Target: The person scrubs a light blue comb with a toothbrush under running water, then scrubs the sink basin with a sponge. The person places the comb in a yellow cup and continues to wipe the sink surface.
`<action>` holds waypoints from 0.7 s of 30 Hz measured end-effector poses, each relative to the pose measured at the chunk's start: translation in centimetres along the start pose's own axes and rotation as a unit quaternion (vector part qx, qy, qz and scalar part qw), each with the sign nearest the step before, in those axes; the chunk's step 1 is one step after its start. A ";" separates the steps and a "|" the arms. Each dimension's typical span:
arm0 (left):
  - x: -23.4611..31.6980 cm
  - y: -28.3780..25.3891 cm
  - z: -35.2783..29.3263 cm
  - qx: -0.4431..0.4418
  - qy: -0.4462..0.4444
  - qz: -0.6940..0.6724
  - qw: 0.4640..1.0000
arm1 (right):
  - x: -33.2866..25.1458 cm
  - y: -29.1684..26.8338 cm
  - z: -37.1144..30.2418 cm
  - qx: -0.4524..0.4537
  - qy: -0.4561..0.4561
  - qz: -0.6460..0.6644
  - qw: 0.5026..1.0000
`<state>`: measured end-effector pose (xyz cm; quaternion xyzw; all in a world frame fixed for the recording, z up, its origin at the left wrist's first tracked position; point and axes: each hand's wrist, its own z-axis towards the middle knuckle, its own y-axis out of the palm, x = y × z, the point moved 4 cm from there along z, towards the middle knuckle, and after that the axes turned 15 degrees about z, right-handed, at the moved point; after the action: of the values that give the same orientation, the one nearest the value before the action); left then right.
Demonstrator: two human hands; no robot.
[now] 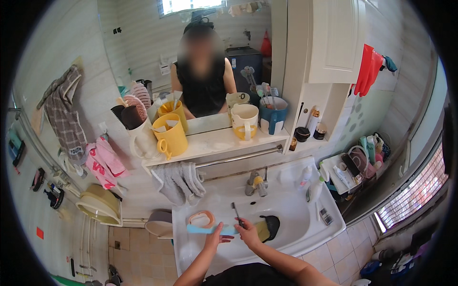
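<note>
Over the front of the white sink (293, 242), my left hand (217, 238) grips a long, flat light blue object (201, 229) whose kind I cannot make out. It lies roughly level, its left end past my thumb and its right end close to my other hand. My right hand (249, 235) is closed around a dark toothbrush (235, 211), bristle end up and tilted away from me. Just right of that hand, a black scoop-like thing (272, 226) with a yellowish part sits in the basin. A pinkish-orange ring-shaped item (202, 219) rests on the sink's left ledge.
Behind the basin stands a faucet (256, 184). Bottles (315, 189) and a small box (326, 216) occupy the sink's right side. Above, a shelf (212, 141) carries mugs, brushes and a blue toothbrush cup (272, 116). A grey towel (180, 182) hangs from the rail.
</note>
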<state>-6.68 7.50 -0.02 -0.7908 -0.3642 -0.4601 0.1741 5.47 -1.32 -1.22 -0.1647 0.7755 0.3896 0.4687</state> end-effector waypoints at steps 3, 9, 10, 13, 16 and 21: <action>0.1 0.0 0.8 0.007 0.064 -0.032 0.997 | -0.5 -0.5 0.2 -0.050 -0.191 -0.157 0.968; 0.7 -1.7 0.9 0.081 0.085 -0.165 0.979 | -4.4 1.3 -4.2 -0.112 -0.218 -0.478 0.844; 0.4 -1.8 1.2 0.076 0.083 -0.181 0.977 | -4.0 1.6 -4.7 -0.126 -0.210 -0.496 0.833; 1.0 -0.5 0.3 0.091 0.102 -0.168 0.976 | -3.0 0.8 -3.4 -0.081 -0.224 -0.521 0.820; 2.1 -0.1 -0.3 0.114 0.138 -0.179 0.968 | -3.7 1.4 -3.6 -0.087 -0.250 -0.512 0.817; 1.8 -1.2 0.6 0.112 0.108 -0.164 0.974 | -3.4 1.6 -3.9 -0.110 -0.264 -0.562 0.776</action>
<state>-6.68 9.42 1.14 -0.6413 -0.5173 -0.5214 0.2219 3.89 -3.64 3.39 -0.5122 0.3423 0.1677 0.7697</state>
